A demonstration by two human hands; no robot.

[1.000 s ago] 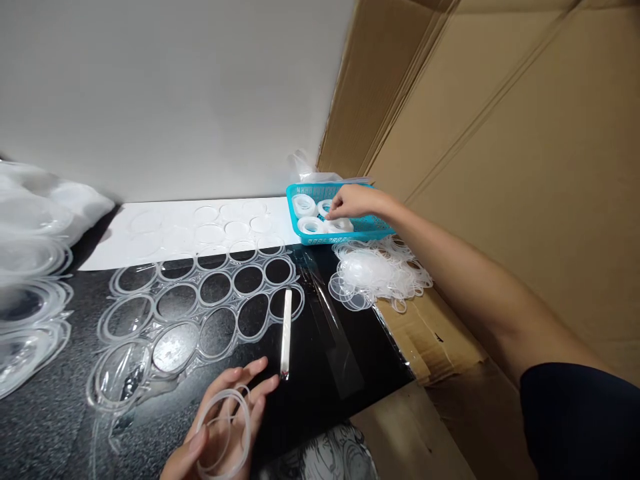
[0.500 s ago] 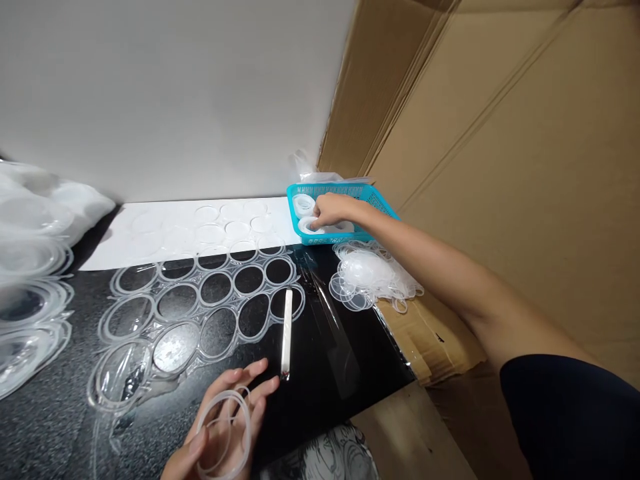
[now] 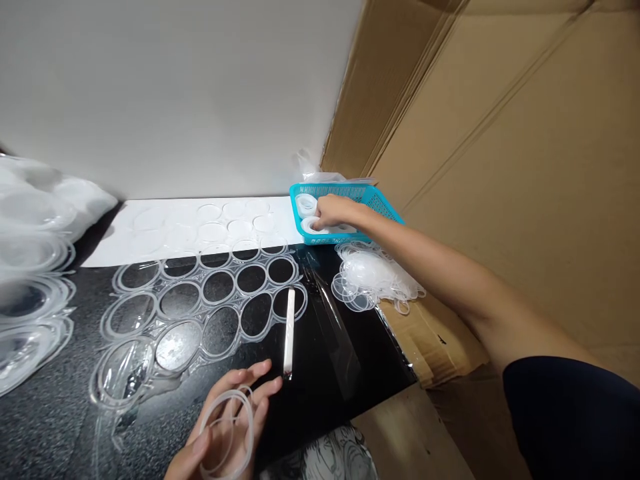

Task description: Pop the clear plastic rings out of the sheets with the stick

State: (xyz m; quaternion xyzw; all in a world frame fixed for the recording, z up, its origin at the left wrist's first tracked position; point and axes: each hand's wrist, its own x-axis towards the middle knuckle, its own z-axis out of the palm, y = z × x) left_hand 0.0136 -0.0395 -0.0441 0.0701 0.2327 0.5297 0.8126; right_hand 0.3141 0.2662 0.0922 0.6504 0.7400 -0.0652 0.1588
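While the left hand (image 3: 225,427) lies palm-up at the near edge of the black tabletop (image 3: 45,427), its fingers are spread loose w/ two clear plastic rings (image 3: 227,433) resting across them — not clenched, just cradled. Just beyond the fingertips a white stick (image 3: 289,330) lies on the dark surface, pointing away, its far end overlapping the punched clear sheet (image 3: 200,300), a web of round cut-outs spreading to the left. Next to the stick on the right is a strip of clear film (image 3: 340,340). At far left sit stacks of clear round lids (image 3: 25,300). Further back, a white sheet (image 3: 200,227) w/ faint circles runs along the wall. Right of centre, a loose pile of clear rings (image 3: 373,277) sits at the tabletop's edge, partly on cardboard (image 3: 435,333). Farthest off, the right hand (image 3: 335,212) reaches into the blue basket (image 3: 375,200), fingers curled down onto a white tape roll (image 3: 313,225) — whether they actually grip it I can't tell. Another roll (image 3: 305,203) sits behind it in the basket.
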